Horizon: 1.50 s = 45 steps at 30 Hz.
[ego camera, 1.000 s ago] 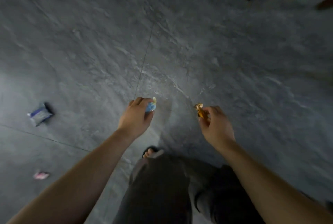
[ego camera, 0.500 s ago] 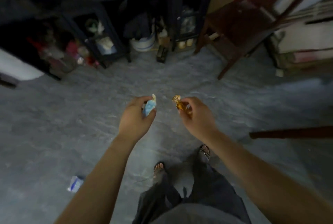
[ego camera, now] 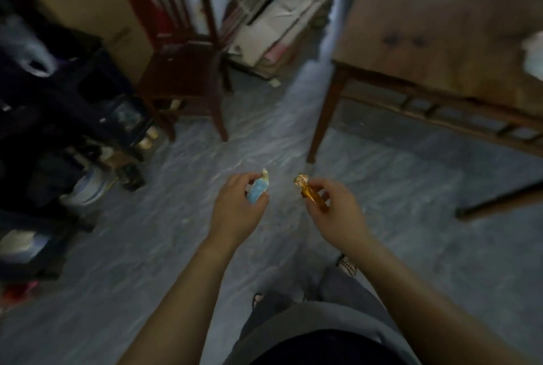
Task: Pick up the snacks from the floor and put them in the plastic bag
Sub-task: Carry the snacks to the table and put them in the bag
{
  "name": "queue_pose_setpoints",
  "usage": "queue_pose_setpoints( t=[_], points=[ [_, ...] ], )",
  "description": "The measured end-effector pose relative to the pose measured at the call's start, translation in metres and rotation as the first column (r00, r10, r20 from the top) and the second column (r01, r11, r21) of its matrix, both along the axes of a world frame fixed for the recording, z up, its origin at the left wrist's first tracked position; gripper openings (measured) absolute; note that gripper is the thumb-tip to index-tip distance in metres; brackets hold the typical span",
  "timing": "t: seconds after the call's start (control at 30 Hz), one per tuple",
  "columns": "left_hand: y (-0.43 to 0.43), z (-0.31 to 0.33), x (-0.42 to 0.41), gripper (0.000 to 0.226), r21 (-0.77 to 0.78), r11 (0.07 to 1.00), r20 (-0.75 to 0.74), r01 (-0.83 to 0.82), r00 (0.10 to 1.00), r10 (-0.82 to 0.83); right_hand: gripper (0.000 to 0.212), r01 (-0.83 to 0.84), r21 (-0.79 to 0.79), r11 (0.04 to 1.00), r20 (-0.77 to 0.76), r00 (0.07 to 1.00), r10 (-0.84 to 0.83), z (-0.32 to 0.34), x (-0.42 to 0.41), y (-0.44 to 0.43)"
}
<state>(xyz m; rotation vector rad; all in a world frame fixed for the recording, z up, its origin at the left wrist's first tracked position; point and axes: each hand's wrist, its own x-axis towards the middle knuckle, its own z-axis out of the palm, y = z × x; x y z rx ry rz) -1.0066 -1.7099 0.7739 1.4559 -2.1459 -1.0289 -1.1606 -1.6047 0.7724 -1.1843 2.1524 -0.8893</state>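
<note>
Two wrapped snacks ride above the grey floor [ego camera: 147, 247]: the left hand [ego camera: 235, 211] has its fingers curled round a blue snack [ego camera: 258, 189], while the right hand [ego camera: 332, 211] pinches an amber snack [ego camera: 311, 194] by its body. No plastic bag is in sight. A wooden surface [ego camera: 440, 26] juts in at two o'clock; brushing its leg could likely knock the lightly pinched amber one loose.

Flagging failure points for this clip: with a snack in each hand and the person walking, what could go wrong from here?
1. Both hands are full: the left hand pinches the blue snack, the right hand the orange snack. Opening a bag could be awkward.
2. Both are fingertip grips; either snack may slip.
3. The table leg stands just ahead, a possible bump.
</note>
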Motion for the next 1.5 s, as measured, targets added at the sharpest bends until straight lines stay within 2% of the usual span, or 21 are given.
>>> queue_pose_setpoints(
  t=[0.13, 0.27, 0.57, 0.77, 1.07, 1.33, 1.5],
  points=[
    [0.026, -0.001, -0.080, 0.030, -0.004, 0.964, 0.021, 0.265, 0.964, -0.264, 0.023, 0.170, -0.020, 0.985, -0.022, 0.985, -0.171, 0.001, -0.060, 0.047],
    [0.060, -0.005, -0.169, 0.031, 0.037, 0.906, 0.044, 0.422, 0.905, -0.423, 0.019, 0.333, -0.023, 0.943, -0.032, 0.942, -0.333, 0.003, -0.126, 0.104],
    [0.164, 0.017, -0.397, 0.032, -0.037, 0.678, 0.026, 0.734, 0.679, -0.733, 0.021, 0.656, -0.076, 0.751, -0.080, 0.747, -0.660, 0.020, -0.298, 0.243],
    [0.187, 0.029, -0.489, 0.030, -0.054, 0.607, 0.057, 0.793, 0.609, -0.791, 0.026, 0.730, -0.113, 0.674, -0.082, 0.669, -0.739, 0.022, -0.371, 0.272],
    [0.138, 0.006, -0.630, 0.031, -0.063, 0.645, 0.061, 0.761, 0.648, -0.759, 0.024, 0.670, -0.118, 0.733, -0.071, 0.730, -0.679, 0.006, -0.516, 0.230],
    [0.077, 0.034, -0.814, 0.034, -0.091, 0.677, -0.008, 0.731, 0.679, -0.734, 0.026, 0.692, -0.181, 0.699, -0.165, 0.679, -0.715, 0.034, -0.699, 0.182],
    [0.057, 0.043, -0.885, 0.035, -0.128, 0.693, 0.019, 0.709, 0.701, -0.713, 0.026, 0.714, -0.181, 0.676, -0.157, 0.658, -0.737, 0.036, -0.762, 0.172]
  ],
)
